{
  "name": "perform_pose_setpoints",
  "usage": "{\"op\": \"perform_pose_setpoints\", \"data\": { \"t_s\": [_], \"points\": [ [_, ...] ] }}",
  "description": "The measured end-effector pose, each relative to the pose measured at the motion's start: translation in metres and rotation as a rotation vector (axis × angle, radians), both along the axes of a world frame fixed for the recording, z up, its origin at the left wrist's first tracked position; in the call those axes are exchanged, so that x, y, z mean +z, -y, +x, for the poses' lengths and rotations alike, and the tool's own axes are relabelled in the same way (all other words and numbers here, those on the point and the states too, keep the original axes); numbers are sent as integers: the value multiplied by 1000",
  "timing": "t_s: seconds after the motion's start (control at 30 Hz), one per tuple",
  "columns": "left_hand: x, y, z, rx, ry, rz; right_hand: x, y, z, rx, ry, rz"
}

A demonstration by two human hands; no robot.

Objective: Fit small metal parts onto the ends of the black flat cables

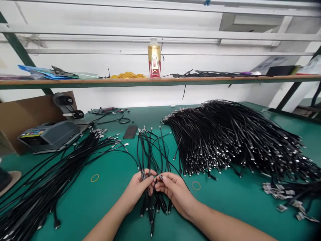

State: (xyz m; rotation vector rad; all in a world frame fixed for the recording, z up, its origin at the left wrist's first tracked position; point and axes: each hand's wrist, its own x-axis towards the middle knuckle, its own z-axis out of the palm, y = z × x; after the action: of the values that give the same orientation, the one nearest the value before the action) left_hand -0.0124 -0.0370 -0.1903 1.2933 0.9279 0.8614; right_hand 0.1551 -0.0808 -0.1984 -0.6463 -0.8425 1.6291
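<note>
A small bunch of black cables [142, 154] lies spread on the table in front of me, its metal-tipped connectors at both the far and near ends. My left hand [136, 187] is closed around several of these cables, thumb on top. Close beside it, my right hand [179, 194] pinches a black cable between thumb and fingers, the fingertips of both hands almost meeting. Cable ends [151, 217] hang out below the hands toward me. The exact grip of the right fingertips is partly hidden.
A large heap of black cables [225, 134] covers the right side; another pile [62, 174] lies left. Behind that pile stands a grey label printer [50, 135]. Rubber bands [95, 178] lie on the green table. A shelf [200, 79] above carries a bottle [154, 60] and yellow bands [127, 75].
</note>
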Motion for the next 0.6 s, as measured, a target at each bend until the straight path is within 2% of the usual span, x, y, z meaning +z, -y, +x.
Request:
{"op": "perform_pose_setpoints", "data": {
  "t_s": [0.23,0.4,0.6],
  "points": [
    [2,-2,-2,-84,-89,-86,5,-3,4,-96,-65,22],
    [2,-1,-4,-100,-153,-112,5,-13,14,-230,141,123],
    [1,3,-1,-78,-190,-130,9,-18,20,-301,291,244]
  ]
}}
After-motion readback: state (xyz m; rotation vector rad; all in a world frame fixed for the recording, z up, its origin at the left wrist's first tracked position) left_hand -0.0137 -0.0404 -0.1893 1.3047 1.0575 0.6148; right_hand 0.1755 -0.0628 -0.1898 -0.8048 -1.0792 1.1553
